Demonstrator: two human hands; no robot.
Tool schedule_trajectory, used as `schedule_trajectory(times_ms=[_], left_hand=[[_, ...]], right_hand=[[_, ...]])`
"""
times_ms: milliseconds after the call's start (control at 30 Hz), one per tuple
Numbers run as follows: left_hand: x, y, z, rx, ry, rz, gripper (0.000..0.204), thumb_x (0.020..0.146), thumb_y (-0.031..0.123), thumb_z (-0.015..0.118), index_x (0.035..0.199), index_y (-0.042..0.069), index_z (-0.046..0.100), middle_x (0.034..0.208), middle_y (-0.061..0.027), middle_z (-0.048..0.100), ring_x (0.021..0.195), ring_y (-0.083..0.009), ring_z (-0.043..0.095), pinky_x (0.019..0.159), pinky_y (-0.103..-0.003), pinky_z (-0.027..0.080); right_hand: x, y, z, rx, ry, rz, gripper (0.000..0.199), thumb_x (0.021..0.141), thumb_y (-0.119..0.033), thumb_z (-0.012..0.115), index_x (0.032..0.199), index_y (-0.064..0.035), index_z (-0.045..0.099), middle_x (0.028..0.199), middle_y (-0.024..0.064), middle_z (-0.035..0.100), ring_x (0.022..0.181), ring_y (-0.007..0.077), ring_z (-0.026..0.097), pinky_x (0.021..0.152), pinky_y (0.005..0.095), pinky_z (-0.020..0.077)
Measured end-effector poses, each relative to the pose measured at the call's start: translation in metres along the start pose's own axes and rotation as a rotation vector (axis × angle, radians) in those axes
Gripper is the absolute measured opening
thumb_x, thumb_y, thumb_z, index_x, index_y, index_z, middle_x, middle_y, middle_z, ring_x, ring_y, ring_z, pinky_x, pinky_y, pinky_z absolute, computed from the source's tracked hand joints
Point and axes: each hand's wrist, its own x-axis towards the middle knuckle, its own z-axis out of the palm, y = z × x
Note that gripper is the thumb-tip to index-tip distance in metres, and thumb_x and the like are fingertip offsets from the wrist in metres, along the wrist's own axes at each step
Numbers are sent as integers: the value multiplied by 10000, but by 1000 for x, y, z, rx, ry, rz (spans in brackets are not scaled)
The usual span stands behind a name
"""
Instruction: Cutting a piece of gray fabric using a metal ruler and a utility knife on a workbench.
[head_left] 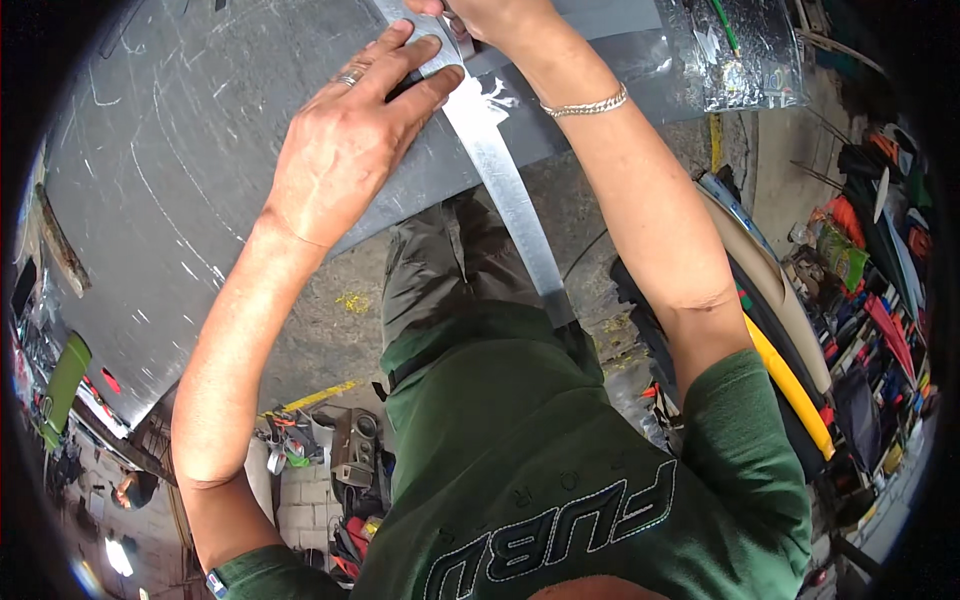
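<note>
A large grey scratched metal sheet (200,180) lies in front of me. A long metal straightedge (510,200) runs across it from the top edge down over its near edge toward my legs. My left hand (350,150), with a ring on one finger, lies flat with its fingers pressing the straightedge down onto the sheet. My right hand (490,15), a bracelet on its wrist, is mostly cut off by the top edge. Its fingers are closed on a small tool (456,32) right beside the straightedge, just beyond my left fingertips.
A shiny clear plastic bag (740,55) lies at the sheet's far right. A yellow tube (790,390) and curved boards lean at my right, with cluttered coloured goods (880,310) beyond. Hand tools (320,445) lie on the concrete floor below the sheet.
</note>
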Motion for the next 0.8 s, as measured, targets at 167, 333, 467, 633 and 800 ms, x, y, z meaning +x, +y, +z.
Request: schedule_trajectory(times_ms=[167, 333, 467, 633, 800], left_hand=[[1, 4, -5, -14, -1, -17, 294, 925, 184, 724, 1217, 216, 736, 1311, -7, 671, 1346, -239, 574, 994, -395, 574], [2, 4, -6, -9, -5, -14, 299, 922, 180, 727, 1218, 220, 734, 1314, -6, 670, 1352, -240, 569, 1001, -394, 572], [6, 7, -7, -25, 4, -3, 305, 921, 180, 729, 1222, 224, 731, 1315, -5, 670, 1357, -237, 566, 1008, -391, 570], [6, 6, -4, -16, -3, 6, 302, 926, 181, 724, 1224, 223, 729, 1320, -5, 669, 1358, -237, 564, 1008, -394, 569], [19, -15, 61, -621, 954, 425, 287, 899, 128, 724, 1184, 93, 732, 1260, -125, 676, 1285, -343, 619, 995, -400, 568]], right_hand=[[-10, -38, 32, -341, 262, 226, 583, 1095, -541, 342, 1126, -19, 599, 665, 2, 517, 435, 93, 448, 375, 248, 362], [-8, -26, 24, -183, 101, 47, 598, 1094, -547, 339, 1187, -10, 586, 676, -3, 522, 439, 82, 442, 377, 241, 358], [-3, -4, 5, 16, -41, -168, 611, 1091, -559, 341, 1168, -7, 590, 676, -2, 525, 438, 74, 442, 373, 234, 354], [-2, 3, -1, 26, -13, -129, 618, 1090, -561, 338, 1162, -2, 591, 676, -4, 525, 436, 73, 442, 371, 232, 353], [-3, 4, 3, 31, -26, -150, 610, 1093, -550, 336, 1174, -1, 590, 677, -3, 529, 434, 75, 441, 375, 231, 355]])
